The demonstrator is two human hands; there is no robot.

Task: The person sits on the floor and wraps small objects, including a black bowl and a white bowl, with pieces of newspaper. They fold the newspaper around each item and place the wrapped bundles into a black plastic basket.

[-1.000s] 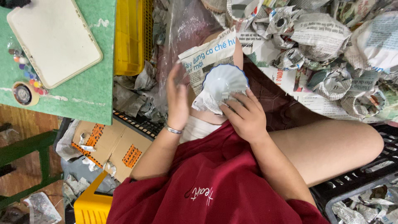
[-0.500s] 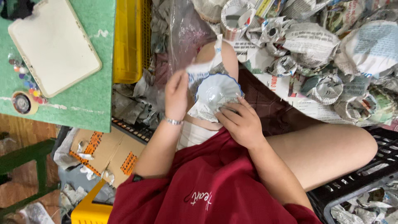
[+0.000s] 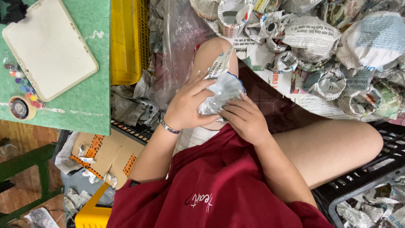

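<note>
Newspaper pile (image 3: pixel 320 46) behind; paper-wrapped bundle (image 3: pixel 221 90) clasped between both hands.

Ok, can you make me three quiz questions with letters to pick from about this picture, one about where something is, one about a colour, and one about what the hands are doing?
1. Where does the white rectangular tray lie?
A. on the green table
B. in the black crate
C. on the person's knee

2. What colour is the plastic crate beside the green table?
A. blue
B. yellow
C. pink

3. What are the left hand and right hand doing?
A. resting flat on the table
B. both gripping the small bowl wrapped in newspaper
C. holding a pair of scissors

Answers: 1 A, the tray sits on the green top. 2 B, its slatted wall is yellow. 3 B, fingers of both hands press on the wrapped bundle over the lap.
</note>
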